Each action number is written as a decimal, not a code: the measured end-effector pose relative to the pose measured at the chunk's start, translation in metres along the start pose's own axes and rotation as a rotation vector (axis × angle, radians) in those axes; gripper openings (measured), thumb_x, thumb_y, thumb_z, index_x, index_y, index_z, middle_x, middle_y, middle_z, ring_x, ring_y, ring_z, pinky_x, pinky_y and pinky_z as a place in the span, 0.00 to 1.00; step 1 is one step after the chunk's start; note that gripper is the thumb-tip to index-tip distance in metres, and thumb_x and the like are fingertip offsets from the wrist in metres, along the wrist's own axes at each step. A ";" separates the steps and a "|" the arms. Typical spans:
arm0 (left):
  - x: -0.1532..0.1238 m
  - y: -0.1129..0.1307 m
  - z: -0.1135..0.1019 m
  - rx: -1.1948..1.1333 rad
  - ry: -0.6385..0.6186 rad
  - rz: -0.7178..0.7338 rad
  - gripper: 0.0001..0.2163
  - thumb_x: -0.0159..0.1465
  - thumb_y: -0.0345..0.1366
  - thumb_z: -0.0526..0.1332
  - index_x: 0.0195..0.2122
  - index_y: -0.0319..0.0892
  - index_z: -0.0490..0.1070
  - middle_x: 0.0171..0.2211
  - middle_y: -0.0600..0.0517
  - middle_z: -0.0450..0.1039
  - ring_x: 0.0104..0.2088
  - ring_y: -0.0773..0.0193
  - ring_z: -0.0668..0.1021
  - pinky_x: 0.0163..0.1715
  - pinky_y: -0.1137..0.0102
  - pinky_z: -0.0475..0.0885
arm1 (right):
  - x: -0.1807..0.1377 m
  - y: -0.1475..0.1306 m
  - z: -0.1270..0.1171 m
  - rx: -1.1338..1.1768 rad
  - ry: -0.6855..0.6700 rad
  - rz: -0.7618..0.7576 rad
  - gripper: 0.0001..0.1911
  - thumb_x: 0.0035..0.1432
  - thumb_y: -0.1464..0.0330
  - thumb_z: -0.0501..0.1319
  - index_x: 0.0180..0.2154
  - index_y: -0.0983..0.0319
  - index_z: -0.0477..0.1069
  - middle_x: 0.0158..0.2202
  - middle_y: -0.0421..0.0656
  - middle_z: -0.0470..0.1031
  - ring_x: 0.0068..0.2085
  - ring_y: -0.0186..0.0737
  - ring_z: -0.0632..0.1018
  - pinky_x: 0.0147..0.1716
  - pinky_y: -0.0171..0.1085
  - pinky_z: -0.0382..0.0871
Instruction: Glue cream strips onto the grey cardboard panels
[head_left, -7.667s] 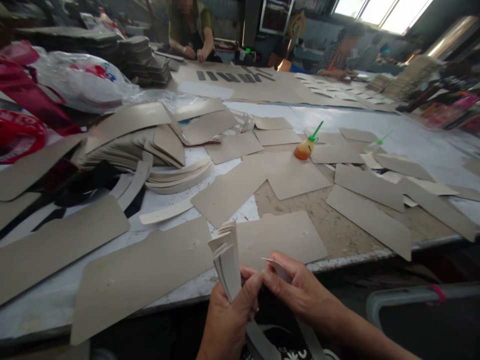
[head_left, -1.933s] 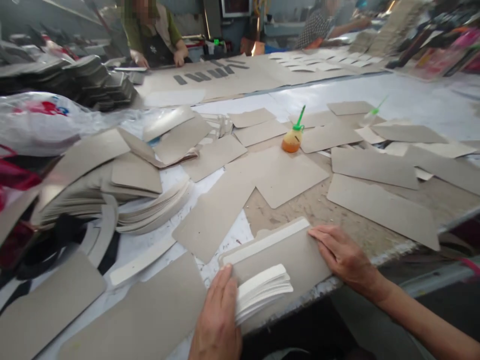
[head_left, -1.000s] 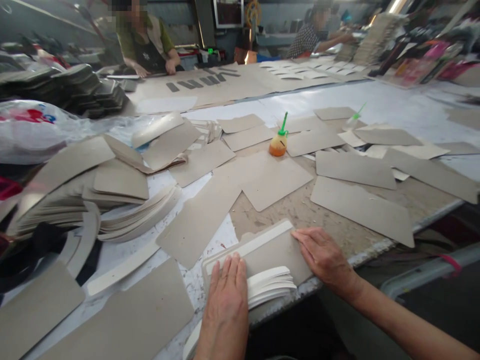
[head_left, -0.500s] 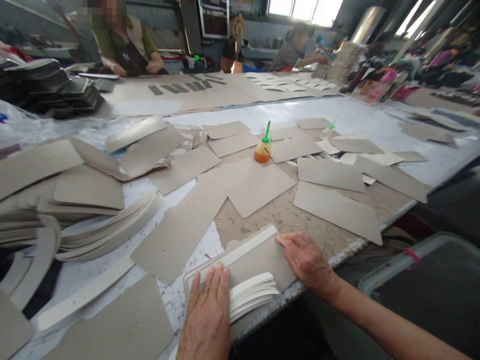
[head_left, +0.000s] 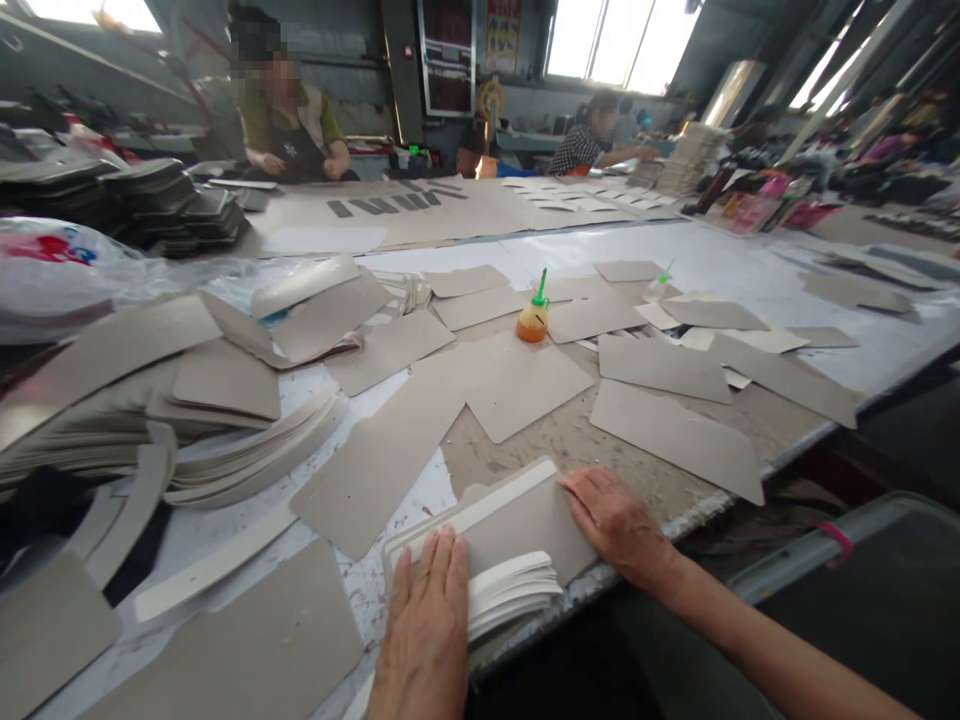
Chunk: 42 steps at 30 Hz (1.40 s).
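My left hand (head_left: 425, 630) lies flat, fingers together and stretched out, pressing the left end of a grey cardboard panel (head_left: 517, 525) at the table's near edge. A stack of white paper strips (head_left: 514, 595) sits under its right side. A single white strip (head_left: 480, 508) runs along the panel's far edge. At the panel's right end, my right hand (head_left: 611, 520) also rests flat with its fingers extended.
Many grey cardboard panels (head_left: 671, 440) lie scattered over the long table (head_left: 757, 270). An orange glue bottle (head_left: 533, 318) with a green nozzle stands mid-table. Piles of curved pieces (head_left: 240, 465) and plastic bags (head_left: 60, 280) are at left. Other people work at the far end.
Earlier both hands held the strip stack upright; then a strip lay on the panel and both hands pressed flat. In the last second only the camera view shifted.
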<state>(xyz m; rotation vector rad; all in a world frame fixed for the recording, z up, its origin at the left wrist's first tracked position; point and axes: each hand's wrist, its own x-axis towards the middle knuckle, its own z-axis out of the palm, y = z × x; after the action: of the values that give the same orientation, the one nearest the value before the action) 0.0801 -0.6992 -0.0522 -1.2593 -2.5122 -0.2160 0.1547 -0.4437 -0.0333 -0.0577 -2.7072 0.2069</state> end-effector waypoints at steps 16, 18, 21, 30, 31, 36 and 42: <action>-0.035 -0.026 -0.025 0.096 -0.072 0.086 0.33 0.51 0.19 0.45 0.61 0.28 0.46 0.54 0.37 0.66 0.56 0.56 0.68 0.50 0.65 0.70 | 0.051 -0.002 0.011 0.145 -0.236 -0.259 0.13 0.61 0.76 0.53 0.44 0.62 0.72 0.39 0.46 0.73 0.44 0.40 0.71 0.42 0.37 0.70; -0.035 -0.027 -0.026 0.112 -0.073 0.091 0.32 0.51 0.19 0.45 0.60 0.27 0.48 0.54 0.37 0.67 0.56 0.55 0.68 0.50 0.65 0.70 | 0.052 -0.003 0.009 0.140 -0.249 -0.274 0.13 0.61 0.76 0.53 0.44 0.62 0.72 0.38 0.45 0.73 0.43 0.40 0.71 0.42 0.36 0.70; -0.034 -0.026 -0.028 0.132 -0.079 0.104 0.30 0.51 0.19 0.45 0.58 0.26 0.52 0.53 0.37 0.67 0.56 0.55 0.68 0.50 0.65 0.70 | 0.053 -0.003 0.006 0.128 -0.267 -0.292 0.12 0.61 0.76 0.52 0.43 0.63 0.72 0.37 0.46 0.73 0.41 0.40 0.71 0.42 0.36 0.69; -0.035 -0.023 -0.023 0.049 -0.083 0.045 0.29 0.51 0.19 0.44 0.57 0.28 0.54 0.54 0.38 0.67 0.56 0.55 0.67 0.51 0.61 0.70 | 0.049 0.002 0.015 0.171 -0.250 -0.305 0.13 0.62 0.76 0.51 0.45 0.63 0.71 0.38 0.47 0.72 0.42 0.41 0.71 0.42 0.38 0.70; -0.035 -0.022 -0.022 0.016 -0.068 0.013 0.29 0.52 0.19 0.44 0.57 0.29 0.54 0.54 0.38 0.67 0.56 0.55 0.67 0.51 0.60 0.69 | 0.049 0.002 0.015 0.172 -0.240 -0.296 0.13 0.62 0.76 0.51 0.44 0.64 0.71 0.38 0.47 0.72 0.42 0.41 0.71 0.42 0.38 0.70; -0.039 -0.014 -0.019 -0.155 0.002 -0.131 0.30 0.53 0.19 0.43 0.60 0.32 0.50 0.55 0.39 0.66 0.59 0.56 0.64 0.52 0.58 0.68 | 0.053 -0.010 0.006 0.131 -0.227 -0.230 0.12 0.61 0.74 0.52 0.43 0.63 0.72 0.38 0.47 0.73 0.42 0.42 0.72 0.41 0.38 0.70; -0.052 -0.010 -0.022 -0.196 0.112 -0.176 0.30 0.54 0.18 0.43 0.60 0.33 0.52 0.56 0.40 0.63 0.60 0.56 0.61 0.53 0.58 0.67 | 0.066 -0.074 0.004 0.332 -0.243 -0.300 0.13 0.61 0.74 0.53 0.46 0.64 0.71 0.40 0.49 0.72 0.43 0.42 0.71 0.42 0.38 0.69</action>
<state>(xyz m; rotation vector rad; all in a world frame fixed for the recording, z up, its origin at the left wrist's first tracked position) 0.1062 -0.7505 -0.0494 -1.0604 -2.5535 -0.5703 0.0927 -0.5125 0.0011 0.4965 -2.8330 0.5996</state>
